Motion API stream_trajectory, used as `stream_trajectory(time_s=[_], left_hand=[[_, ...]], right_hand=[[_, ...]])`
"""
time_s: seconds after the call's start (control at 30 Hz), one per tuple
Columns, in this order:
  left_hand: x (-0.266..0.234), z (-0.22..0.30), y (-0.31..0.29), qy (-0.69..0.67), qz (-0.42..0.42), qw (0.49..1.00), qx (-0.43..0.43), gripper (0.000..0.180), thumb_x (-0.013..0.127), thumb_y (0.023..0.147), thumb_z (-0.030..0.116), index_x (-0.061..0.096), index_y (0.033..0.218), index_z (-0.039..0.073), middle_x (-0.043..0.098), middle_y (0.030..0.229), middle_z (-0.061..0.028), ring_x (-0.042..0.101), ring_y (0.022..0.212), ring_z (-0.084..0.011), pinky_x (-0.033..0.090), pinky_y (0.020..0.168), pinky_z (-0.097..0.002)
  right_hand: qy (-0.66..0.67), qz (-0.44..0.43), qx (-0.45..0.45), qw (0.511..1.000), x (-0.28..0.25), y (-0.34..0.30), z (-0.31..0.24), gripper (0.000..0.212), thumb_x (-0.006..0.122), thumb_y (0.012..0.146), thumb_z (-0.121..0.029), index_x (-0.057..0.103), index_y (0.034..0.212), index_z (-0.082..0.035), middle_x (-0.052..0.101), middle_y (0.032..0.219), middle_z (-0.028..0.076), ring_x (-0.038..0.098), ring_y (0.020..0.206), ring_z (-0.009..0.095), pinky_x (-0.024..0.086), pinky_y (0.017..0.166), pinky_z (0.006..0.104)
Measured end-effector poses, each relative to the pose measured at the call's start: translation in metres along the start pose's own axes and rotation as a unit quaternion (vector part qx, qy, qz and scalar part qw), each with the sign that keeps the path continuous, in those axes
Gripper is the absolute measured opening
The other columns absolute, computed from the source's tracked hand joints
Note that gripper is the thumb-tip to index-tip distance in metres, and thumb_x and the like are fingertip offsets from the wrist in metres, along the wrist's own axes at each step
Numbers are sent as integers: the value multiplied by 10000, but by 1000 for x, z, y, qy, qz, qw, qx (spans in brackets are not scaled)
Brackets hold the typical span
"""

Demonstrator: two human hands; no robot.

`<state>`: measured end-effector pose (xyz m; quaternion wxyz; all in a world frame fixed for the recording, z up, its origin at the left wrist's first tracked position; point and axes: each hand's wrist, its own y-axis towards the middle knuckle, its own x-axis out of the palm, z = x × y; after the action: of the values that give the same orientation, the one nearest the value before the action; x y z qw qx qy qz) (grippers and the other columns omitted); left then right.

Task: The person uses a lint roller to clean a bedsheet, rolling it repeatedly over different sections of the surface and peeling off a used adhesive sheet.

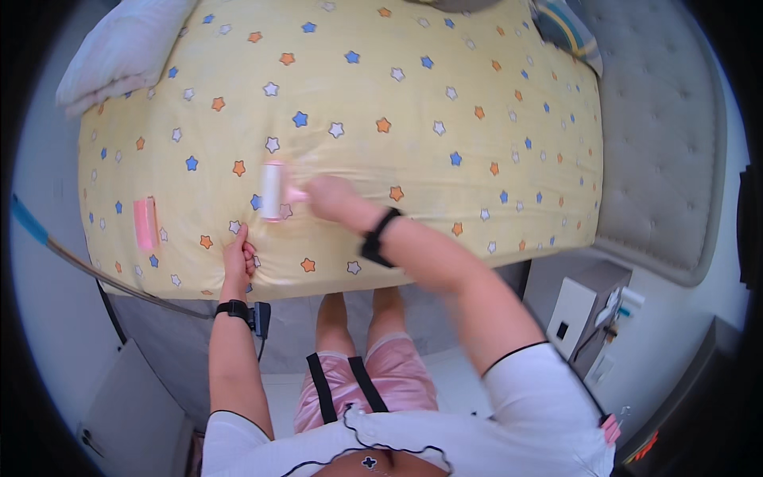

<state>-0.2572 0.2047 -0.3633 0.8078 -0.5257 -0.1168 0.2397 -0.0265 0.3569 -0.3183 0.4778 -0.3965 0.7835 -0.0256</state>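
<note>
In my right hand [334, 199] is the pink handle of a lint roller [273, 191]. Its white sticky roll lies against the yellow star-printed bed sheet [358, 163], and both hand and roller are slightly blurred. To the left and nearer me, my left hand [238, 258] rests on the sheet close to the bed's front edge. Its fingers are curled in and the thumb points forward; whether cloth is pinched in them is hidden. Farther left on the sheet lies a pink plastic cover [145, 223], apart from both hands.
A folded white quilt [127, 52] lies at the far left corner of the bed, and a patterned pillow [568, 32] at the far right. A padded grey headboard [660, 135] borders the right side. A bedside cabinet [584, 306] stands at the near right.
</note>
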Motion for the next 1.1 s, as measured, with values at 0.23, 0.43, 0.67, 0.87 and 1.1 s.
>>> stream_trajectory(time_s=[0.23,0.43,0.67,0.87,1.1], left_hand=[[-20,0,6,-23,-63,998,-12,545,623,830,530,435,520,123,265,404,83,189,299,-53,117,311,-225],[-23,-7,6,-31,-79,996,-26,543,629,832,512,453,517,106,279,406,75,198,305,-55,133,322,-233],[-21,3,3,-13,-99,995,-20,604,557,850,582,403,478,131,260,409,66,184,302,-75,117,331,-244],[-33,-1,9,-28,-134,990,-16,634,558,834,608,420,467,110,280,401,52,211,306,-85,139,341,-251],[-29,-8,9,-24,-110,993,-25,633,579,831,589,437,458,98,334,401,35,271,311,-89,175,335,-249]], right_hand=[[37,-25,89,995,-17,-80,69,249,587,817,-230,650,1021,-102,653,976,143,601,950,338,475,785,431],[-126,-145,311,931,-86,-305,222,237,600,812,-280,660,926,-81,658,915,174,618,870,367,486,739,446],[-8,-82,-3,997,26,-59,31,118,589,765,-144,648,797,-46,643,790,176,616,762,363,489,681,442],[-14,-63,-27,998,36,-43,9,145,582,788,-194,637,781,-61,641,792,170,610,759,360,480,668,442],[-69,-72,293,951,-29,-314,207,200,629,789,-244,663,893,-76,650,806,176,625,802,382,500,701,443]])
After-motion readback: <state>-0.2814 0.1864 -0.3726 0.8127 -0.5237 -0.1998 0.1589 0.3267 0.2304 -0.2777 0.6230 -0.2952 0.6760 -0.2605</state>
